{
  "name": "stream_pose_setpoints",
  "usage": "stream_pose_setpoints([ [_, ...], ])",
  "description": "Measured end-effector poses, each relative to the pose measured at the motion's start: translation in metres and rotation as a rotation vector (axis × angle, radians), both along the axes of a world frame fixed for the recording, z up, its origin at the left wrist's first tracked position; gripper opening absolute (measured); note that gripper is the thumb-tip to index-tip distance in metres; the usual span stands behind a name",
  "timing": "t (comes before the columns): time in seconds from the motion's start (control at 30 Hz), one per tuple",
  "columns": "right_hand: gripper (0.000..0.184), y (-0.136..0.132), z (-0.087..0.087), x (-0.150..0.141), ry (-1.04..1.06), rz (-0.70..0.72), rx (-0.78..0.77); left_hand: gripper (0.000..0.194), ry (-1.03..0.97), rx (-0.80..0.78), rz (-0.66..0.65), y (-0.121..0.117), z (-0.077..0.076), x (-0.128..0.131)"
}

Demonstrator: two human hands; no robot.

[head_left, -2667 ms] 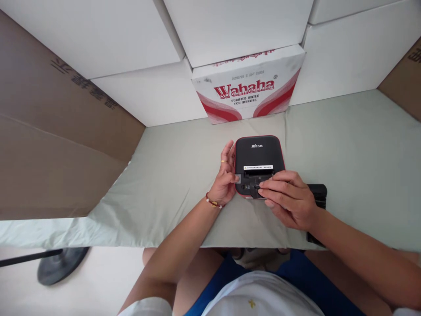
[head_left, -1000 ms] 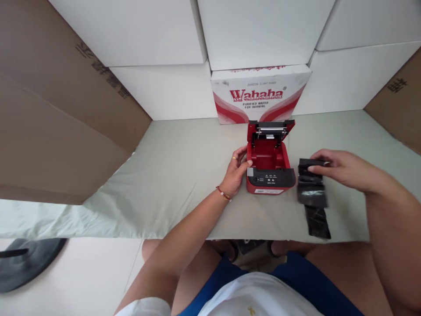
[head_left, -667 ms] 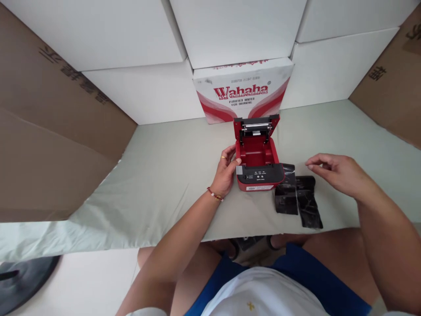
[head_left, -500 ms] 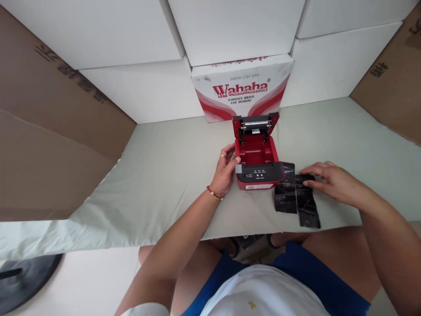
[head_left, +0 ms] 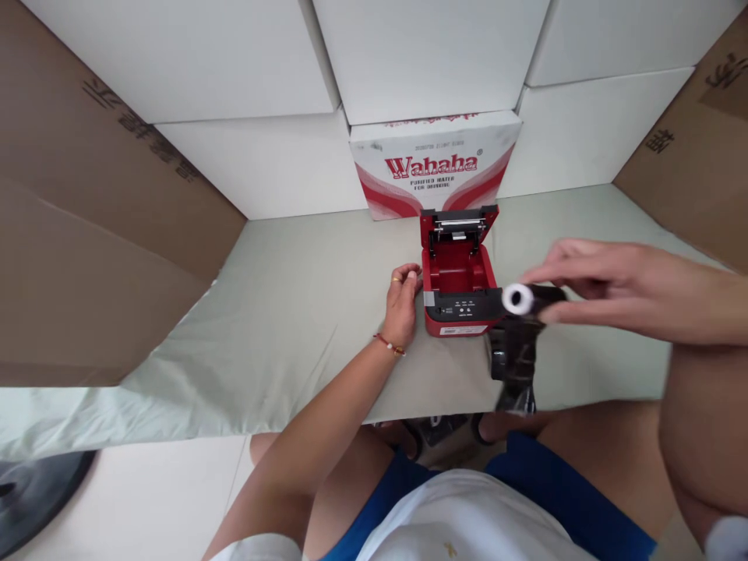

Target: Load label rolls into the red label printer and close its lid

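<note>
A red and black label printer sits on the cloth with its lid raised, and its red inner bay is exposed. My left hand rests at the printer's left side, fingers loosely bent and nothing gripped; I cannot tell whether the fingertips touch the casing. Pinched between the thumb and fingers of my right hand is a roll in black wrapping, its white end with a dark hole facing me. Black film hangs down below the roll. Beside the printer's front right corner lies another black, shiny piece, partly covered by the hanging film.
A white and red water carton stands behind the printer against stacked white boxes. Brown cardboard walls flank the table at left and right. The pale green cloth ends near my lap. A black round base stands on the floor.
The printer's lid has been opened. My right hand put down black pieces, then picked up the roll and raised it towards the printer. My left hand has loosened from the printer's side.
</note>
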State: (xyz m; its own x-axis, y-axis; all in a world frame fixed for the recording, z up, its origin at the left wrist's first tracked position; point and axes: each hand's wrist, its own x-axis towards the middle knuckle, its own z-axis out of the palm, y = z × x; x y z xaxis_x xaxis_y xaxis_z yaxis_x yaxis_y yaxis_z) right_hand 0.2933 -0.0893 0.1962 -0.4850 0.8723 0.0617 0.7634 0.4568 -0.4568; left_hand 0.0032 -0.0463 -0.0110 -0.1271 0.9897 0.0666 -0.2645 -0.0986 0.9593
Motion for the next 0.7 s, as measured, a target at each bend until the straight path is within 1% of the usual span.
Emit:
stream_pose_setpoints([
  [0.03, 0.051, 0.008, -0.004, -0.022, -0.018, 0.046, -0.114, 0.048, 0.016, 0.001, 0.03, -0.001, 0.001, 0.0],
  [0.07, 0.046, 0.017, -0.011, -0.043, -0.039, 0.02, -0.122, 0.046, 0.037, 0.005, 0.058, -0.002, 0.001, -0.001],
  [0.1, 0.041, 0.026, -0.019, -0.063, -0.099, -0.032, -0.121, 0.045, 0.063, 0.008, 0.084, -0.003, 0.002, -0.002],
  [0.17, 0.041, 0.042, -0.036, -0.092, -0.24, -0.133, -0.045, 0.042, 0.137, 0.014, 0.125, -0.005, 0.004, -0.004],
  [0.23, 0.042, 0.054, -0.05, -0.11, -0.353, -0.199, -0.001, 0.039, 0.251, 0.06, 0.179, -0.008, 0.008, -0.005],
  [0.27, 0.042, 0.058, -0.055, -0.114, -0.385, -0.217, 0.001, 0.038, 0.317, 0.113, 0.21, -0.011, 0.01, -0.006],
  [0.33, 0.04, 0.064, -0.061, -0.119, -0.418, -0.232, -0.014, 0.036, 0.446, 0.272, 0.26, -0.018, 0.015, -0.006],
  [0.4, 0.036, 0.068, -0.064, -0.121, -0.431, -0.228, -0.022, 0.035, 0.552, 0.44, 0.268, -0.026, 0.02, -0.005],
  [0.5, 0.032, 0.073, -0.071, -0.124, -0.43, -0.212, -0.009, 0.035, 0.684, 0.629, 0.208, -0.039, 0.026, -0.002],
  [0.6, 0.032, 0.078, -0.078, -0.126, -0.403, -0.213, 0.021, 0.033, 0.756, 0.794, 0.148, -0.045, 0.029, -0.001],
  [0.7, 0.034, 0.075, -0.079, -0.122, -0.352, -0.191, 0.037, 0.028, 0.799, 0.889, 0.12, -0.046, 0.031, -0.001],
])
